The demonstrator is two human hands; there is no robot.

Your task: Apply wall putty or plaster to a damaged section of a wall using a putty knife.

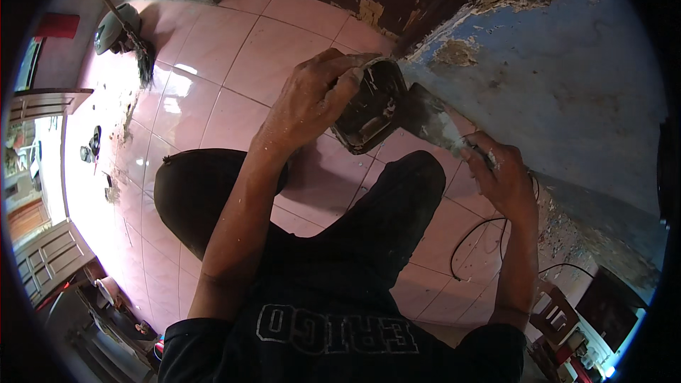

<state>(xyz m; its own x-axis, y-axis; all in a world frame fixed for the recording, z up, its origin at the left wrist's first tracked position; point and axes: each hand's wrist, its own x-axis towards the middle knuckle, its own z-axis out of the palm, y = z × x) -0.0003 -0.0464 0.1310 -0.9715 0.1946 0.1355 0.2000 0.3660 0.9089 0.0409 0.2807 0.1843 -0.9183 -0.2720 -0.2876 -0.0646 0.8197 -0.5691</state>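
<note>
Blue paint is flaking off the wall (567,78), bare patches unfilled. Just left of it, the left hand (312,99) is gripping a dark putty tub (369,113); the right hand (500,174) is clasping a putty knife (433,120), loading filler beside the wall.

The floor tiles (213,42) are glossy pale pink with thin dark grout lines. The wall (567,71) is blue, patched with grey-brown where paint has flaked. The small tub (369,110) is black, streaked with whitish putty; the putty knife (429,117) blade is grey, smeared pale. The trousers (383,206) are black, as is the cable (475,230).
</note>
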